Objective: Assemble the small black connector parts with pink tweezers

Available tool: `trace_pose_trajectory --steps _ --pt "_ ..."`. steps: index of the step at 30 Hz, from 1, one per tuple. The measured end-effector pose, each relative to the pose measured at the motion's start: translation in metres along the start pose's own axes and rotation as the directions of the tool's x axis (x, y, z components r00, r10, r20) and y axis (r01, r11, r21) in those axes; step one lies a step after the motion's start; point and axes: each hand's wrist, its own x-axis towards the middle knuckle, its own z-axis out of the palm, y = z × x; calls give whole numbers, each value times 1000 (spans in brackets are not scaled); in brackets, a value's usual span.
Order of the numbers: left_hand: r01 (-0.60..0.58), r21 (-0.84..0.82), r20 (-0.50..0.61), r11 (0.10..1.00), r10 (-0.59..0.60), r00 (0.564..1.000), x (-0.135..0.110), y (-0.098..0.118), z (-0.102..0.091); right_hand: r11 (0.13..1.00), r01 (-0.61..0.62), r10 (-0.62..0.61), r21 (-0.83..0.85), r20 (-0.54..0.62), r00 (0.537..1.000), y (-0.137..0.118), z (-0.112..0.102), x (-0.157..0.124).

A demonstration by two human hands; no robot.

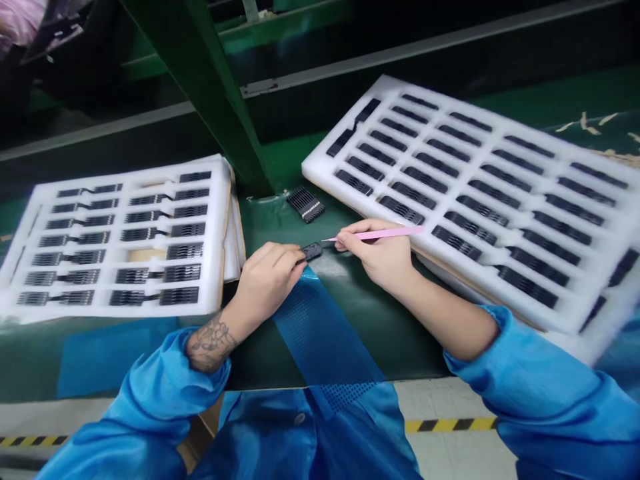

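Black part (pixel 313 251) protrudes from left grip (pixel 270 277).

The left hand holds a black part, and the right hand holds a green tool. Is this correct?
The colour is wrong: in the head view, the tool is pink. The right hand does hold it, and the left hand the black part.

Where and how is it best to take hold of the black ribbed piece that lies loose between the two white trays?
Probably pinch the black ribbed piece by its two sides along the ribs, coming from above and the person's side: it lies flat, with bare green table in front, while the right tray stands close beside it. Avoid pressing the pale row.
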Motion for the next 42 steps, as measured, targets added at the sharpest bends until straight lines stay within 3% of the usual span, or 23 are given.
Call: trace_pose_trajectory --steps 6,17,30,37,42 --pt "-43 -62 25 997 44 999 -14 -7 14 977 -77 90 -198 54 995 2 -1 0" --pt "-20 -139 10 990 21 1000 -13 -9 18 950 -6 26 -314 58 998 1 6 -6" --pt "6 -185 20 983 -2 1000 -12 -9 17 940 -14 23 -340 21 1000 -2 9 -7" --pt "12 -169 39 986 -6 999 -12 -9 17 925 3 21 -379 58 998 -7 7 -4" --pt "16 -167 41 986 -9 999 -12 -9 17 966 -13 32 -257 68 997 -2 0 -5"
